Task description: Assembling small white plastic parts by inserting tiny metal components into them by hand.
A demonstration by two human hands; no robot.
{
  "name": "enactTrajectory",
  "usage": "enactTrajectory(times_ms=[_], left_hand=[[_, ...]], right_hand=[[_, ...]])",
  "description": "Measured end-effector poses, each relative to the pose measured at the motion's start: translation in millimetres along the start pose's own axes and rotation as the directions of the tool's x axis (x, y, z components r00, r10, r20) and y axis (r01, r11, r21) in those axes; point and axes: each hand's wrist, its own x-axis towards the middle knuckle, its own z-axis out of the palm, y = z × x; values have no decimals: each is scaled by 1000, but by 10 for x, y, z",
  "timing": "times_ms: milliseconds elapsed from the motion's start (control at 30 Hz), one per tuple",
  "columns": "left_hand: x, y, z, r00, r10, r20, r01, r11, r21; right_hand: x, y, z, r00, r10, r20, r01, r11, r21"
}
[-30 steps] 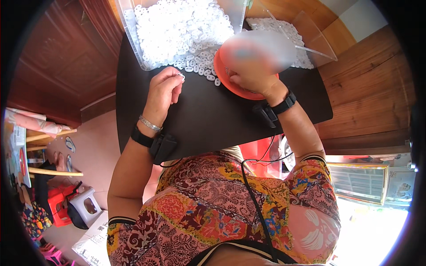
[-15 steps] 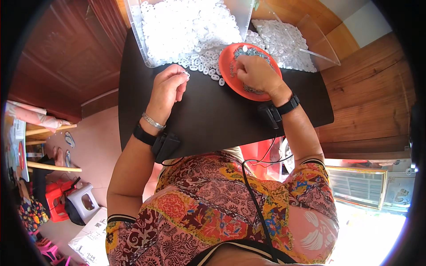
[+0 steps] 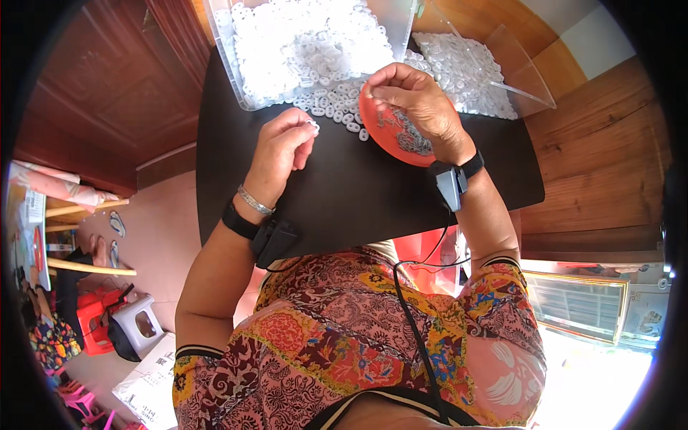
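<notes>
Left hand [image 3: 283,147] tight on white piece [image 3: 314,127], right hand [image 3: 423,104] near-closed (contents unclear) over plate [image 3: 382,138]

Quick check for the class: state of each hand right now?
Left hand: closed, pinching a small white piece.
Right hand: in a pinch shape over the orange plate; whether closed on anything cannot be told.

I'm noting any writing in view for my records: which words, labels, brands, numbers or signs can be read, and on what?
White package on the floor: large dark printing shows, but I won't copy it out; its finer print is too small to read.
Pale sheet at the left edge: small marks, too small to read.
White two-holed pieces and orange plate: no writing that I can make out.
</notes>
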Motion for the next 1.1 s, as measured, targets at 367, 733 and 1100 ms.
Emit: enactTrajectory(times_ms=[367,733,1100], left_hand=[[-28,16,58,997,69,26,-69,998,-2],[-15,-59,76,990,137,15,-138,980,146],[-13,-147,96,977,211,-18,-201,952,229]], right_hand=[[81,118,469,985,-117,127,90,976,198],[19,186,556,985,-147,90,141,987,73],[-26,203,604,978,-192,86,200,976,-88]])
